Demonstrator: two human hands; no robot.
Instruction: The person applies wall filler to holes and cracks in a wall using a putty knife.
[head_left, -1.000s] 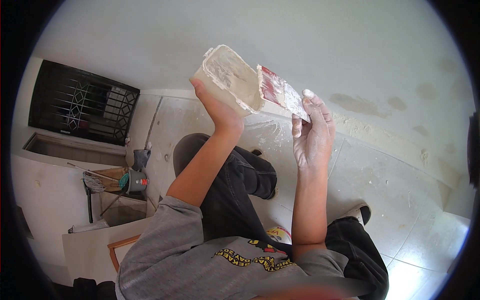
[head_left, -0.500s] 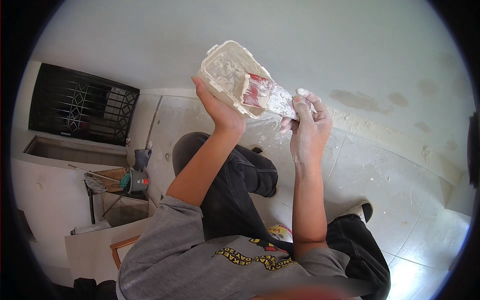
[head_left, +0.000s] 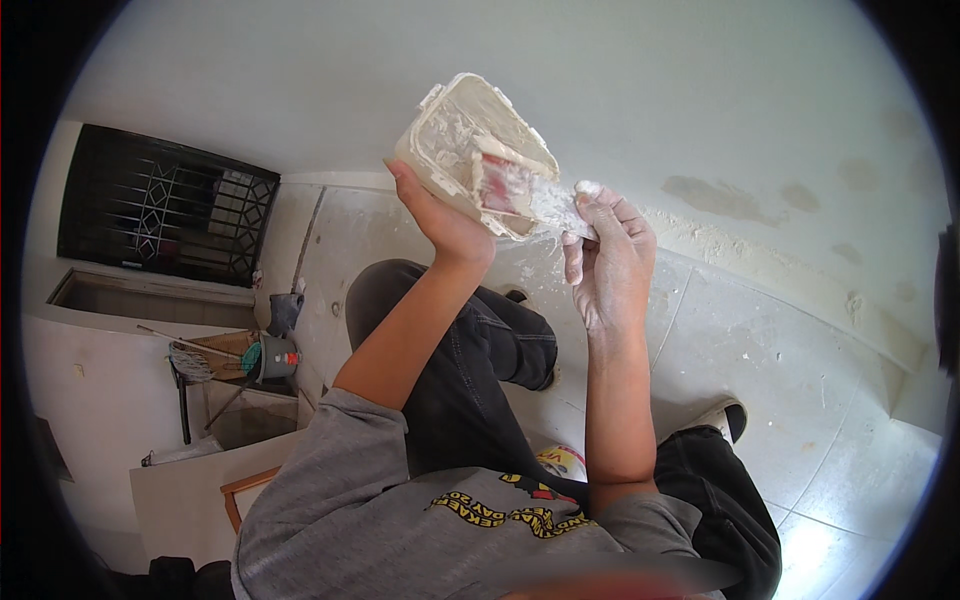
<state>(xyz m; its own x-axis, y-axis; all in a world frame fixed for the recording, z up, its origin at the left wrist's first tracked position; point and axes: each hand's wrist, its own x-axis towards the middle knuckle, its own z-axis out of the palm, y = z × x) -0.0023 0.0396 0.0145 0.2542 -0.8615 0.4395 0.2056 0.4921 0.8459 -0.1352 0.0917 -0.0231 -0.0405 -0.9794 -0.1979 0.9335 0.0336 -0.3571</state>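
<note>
A pale, rectangular plastic tub (head_left: 446, 150) smeared with off-white putty is held up in front of the wall. My left hand (head_left: 448, 222) grips it from below and the near side, thumb up along its wall. Closed around the whitened end of a putty knife (head_left: 503, 190) is my right hand (head_left: 617, 258), its fingers coated in white. The knife has a red part showing through the paste and a bead of putty along its wide edge. That wide end lies over the tub's opening, at the right side.
A pale wall (head_left: 660, 90) with damp-looking patches rises ahead, meeting a white-spattered tiled floor (head_left: 760, 350). Between my legs stands a white and yellow container (head_left: 562, 462). At left are a grey bucket (head_left: 276, 357), a mop (head_left: 190, 362) and a dark metal grille (head_left: 165, 210).
The putty knife has shifted slightly left and deeper over the tub, and its edge now carries more putty. My right fingers have moved with it; the tub has tilted a little.
</note>
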